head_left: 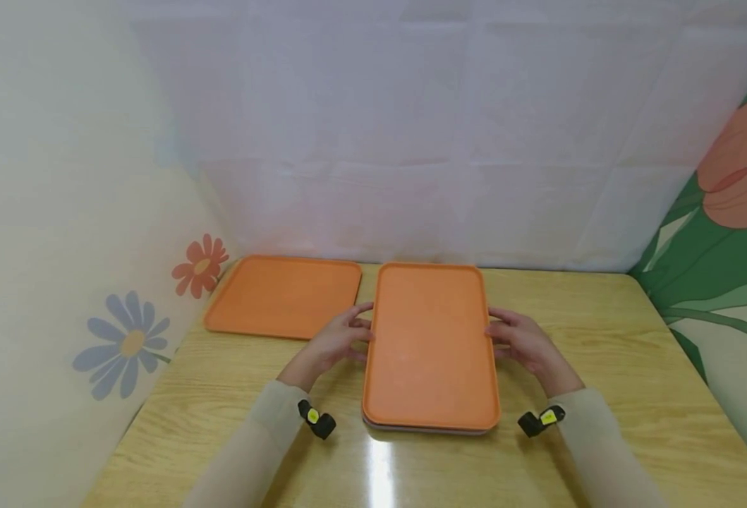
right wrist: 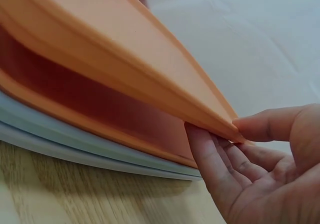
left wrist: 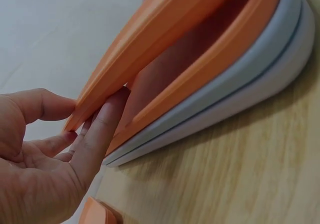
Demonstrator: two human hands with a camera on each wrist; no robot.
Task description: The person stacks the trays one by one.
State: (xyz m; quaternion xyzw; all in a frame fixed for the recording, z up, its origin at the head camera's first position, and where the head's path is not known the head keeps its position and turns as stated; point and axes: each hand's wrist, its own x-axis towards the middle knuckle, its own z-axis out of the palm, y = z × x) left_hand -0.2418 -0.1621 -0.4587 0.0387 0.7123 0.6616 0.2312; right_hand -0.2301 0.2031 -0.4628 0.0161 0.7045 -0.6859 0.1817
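Head view: upper orange tray (head_left: 432, 346) raised over the tray stack (left wrist: 250, 61) on the counter (head_left: 614, 339), a gap showing between. Left hand (head_left: 337, 339) and right hand (head_left: 527, 343) pinch its opposite long rims, fingers (right wrist: 207, 156) supporting from below. Judged light, stiff and hard to break; the smooth face may slip. Advised hold: both long rims, near mid-length, raised evenly to keep it level.

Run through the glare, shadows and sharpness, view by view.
Head: a bright glare streak on the table at the bottom of the picture, soft shadows beside the sleeves; left wrist: dimmer, with deep shadow beneath the raised orange tray; right wrist: also dim, the same dark gap under that tray, the white backdrop looking soft.
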